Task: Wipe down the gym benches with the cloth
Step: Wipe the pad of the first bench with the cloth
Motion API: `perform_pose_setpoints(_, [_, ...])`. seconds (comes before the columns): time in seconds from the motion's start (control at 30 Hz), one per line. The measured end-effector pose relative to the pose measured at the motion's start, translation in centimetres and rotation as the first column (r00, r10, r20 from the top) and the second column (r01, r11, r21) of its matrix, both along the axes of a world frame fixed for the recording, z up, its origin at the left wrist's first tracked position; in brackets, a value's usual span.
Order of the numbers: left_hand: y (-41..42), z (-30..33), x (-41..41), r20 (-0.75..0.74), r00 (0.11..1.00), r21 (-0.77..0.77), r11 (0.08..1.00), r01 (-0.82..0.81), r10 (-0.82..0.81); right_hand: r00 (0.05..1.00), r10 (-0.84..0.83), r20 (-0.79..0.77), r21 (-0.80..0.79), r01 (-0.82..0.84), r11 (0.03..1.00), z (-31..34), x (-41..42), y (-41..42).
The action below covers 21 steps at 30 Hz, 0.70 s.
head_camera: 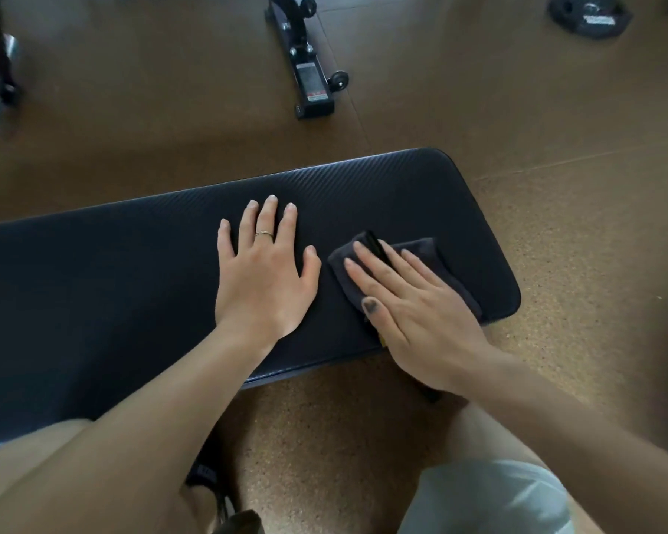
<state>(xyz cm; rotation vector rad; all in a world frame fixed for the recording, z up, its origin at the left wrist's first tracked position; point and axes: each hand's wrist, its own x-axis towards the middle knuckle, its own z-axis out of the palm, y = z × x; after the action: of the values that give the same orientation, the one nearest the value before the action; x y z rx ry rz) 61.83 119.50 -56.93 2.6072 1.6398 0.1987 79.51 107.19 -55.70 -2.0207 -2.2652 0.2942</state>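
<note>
Left hand (pixel 265 275) flat on bench pad (pixel 112 287), fingers spread straight, holding nothing. Right hand (pixel 413 310) just beside it, straight fingers pressing dark folded cloth (pixel 421 256) onto pad's right end. Brown floor (pixel 556 129) around.

You've got brown speckled cork floor (pixel 556 225), black equipment base with wheels (pixel 309 71) behind, weight plate (pixel 590 15) top right.
</note>
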Motion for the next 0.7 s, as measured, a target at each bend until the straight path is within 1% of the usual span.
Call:
perform_pose_setpoints(0.07, [0.1, -0.1, -0.1, 0.004, 1.000, -0.005, 1.000, 0.003, -0.003, 0.996, 0.090, -0.024, -0.040, -0.091, 0.995, 0.3, 0.2, 4.2])
perform_pose_setpoints(0.13, [0.2, -0.1, -0.2, 0.014, 1.000, -0.014, 1.000, -0.001, 0.001, 0.997, 0.073, -0.037, -0.054, -0.075, 0.996, 0.4, 0.7, 8.5])
perform_pose_setpoints(0.2, [0.2, 0.0, -0.3, 0.031, 1.000, -0.024, 1.000, -0.005, 0.005, 0.999, -0.011, -0.034, -0.067, 0.009, 0.998, 0.4, 1.7, 12.1])
perform_pose_setpoints(0.27, [0.2, 0.0, -0.3, 0.046, 0.999, -0.031, 0.999, -0.008, 0.010, 0.990, -0.130, -0.044, -0.079, 0.127, 0.989, 0.6, 3.3, 14.1])
perform_pose_setpoints(0.37, [0.1, 0.0, -0.5, 0.051, 0.999, -0.039, 0.999, -0.004, 0.006, 0.947, -0.318, -0.051, -0.054, 0.315, 0.947, 0.5, 4.9, 13.5])
perform_pose_setpoints(0.4, [0.2, 0.1, -0.4, 0.049, 0.999, -0.046, 0.999, -0.001, 0.004, 0.917, -0.395, -0.056, -0.032, 0.394, 0.919, 0.3, 4.9, 12.5])
perform_pose_setpoints(0.47, [0.2, 0.3, -0.3, 0.027, 1.000, -0.077, 0.997, 0.004, -0.002, 0.823, -0.561, -0.085, -0.006, 0.563, 0.827, -0.1, 4.3, 10.5])
perform_pose_setpoints(0.53, [0.2, 0.9, -0.3, 0.001, 1.000, -0.159, 0.987, 0.020, -0.020, 0.733, -0.671, -0.107, -0.024, 0.673, 0.739, -0.2, 3.5, 9.2])
perform_pose_setpoints(0.6, [0.9, 2.0, -0.7, 0.020, 0.999, -0.282, 0.958, 0.050, -0.046, 0.684, -0.722, -0.102, -0.047, 0.722, 0.691, 0.1, 2.6, 9.7])
perform_pose_setpoints(0.63, [1.5, 3.1, -1.3, 0.063, 0.997, -0.338, 0.940, 0.058, -0.039, 0.682, -0.725, -0.090, -0.051, 0.724, 0.688, 0.2, 1.7, 10.6])
perform_pose_setpoints(0.67, [2.2, 4.5, -2.0, 0.124, 0.992, -0.370, 0.928, 0.051, -0.005, 0.705, -0.705, -0.077, -0.051, 0.704, 0.709, 0.1, 0.3, 11.7])
perform_pose_setpoints(0.7, [2.8, 5.8, -3.0, 0.188, 0.981, -0.370, 0.929, 0.029, 0.044, 0.749, -0.658, -0.070, -0.048, 0.657, 0.753, 0.1, -1.6, 12.9])
